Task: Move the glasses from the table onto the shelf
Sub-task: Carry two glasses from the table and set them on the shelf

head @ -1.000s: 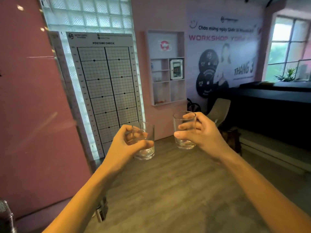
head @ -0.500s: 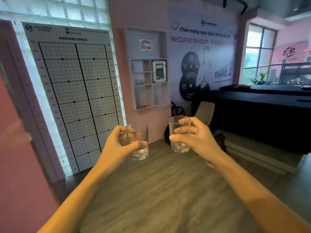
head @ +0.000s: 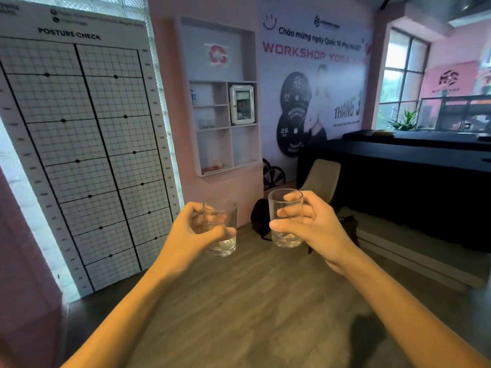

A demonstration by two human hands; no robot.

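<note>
My left hand point(head: 192, 232) grips a clear short glass point(head: 221, 243), held upright in the air. Wrapped around a second clear glass point(head: 285, 236), also upright, is my right hand point(head: 316, 229). Both glasses hang at about the same height, a small gap apart, over the wooden floor. Ahead, recessed in the pink wall, is the white shelf unit point(head: 229, 126) with several compartments. Small glasses point(head: 208, 124) stand in one middle-left compartment. The table is out of view.
A tall posture-check grid board point(head: 79, 155) leans on the left wall. A black bag point(head: 259, 216) lies on the floor below the shelf, beside a beige chair point(head: 321, 176). A long black counter point(head: 414, 176) fills the right side.
The view has swung and come closer to the shelf wall, which looks larger now. Both hands keep their glasses in the same grip.
</note>
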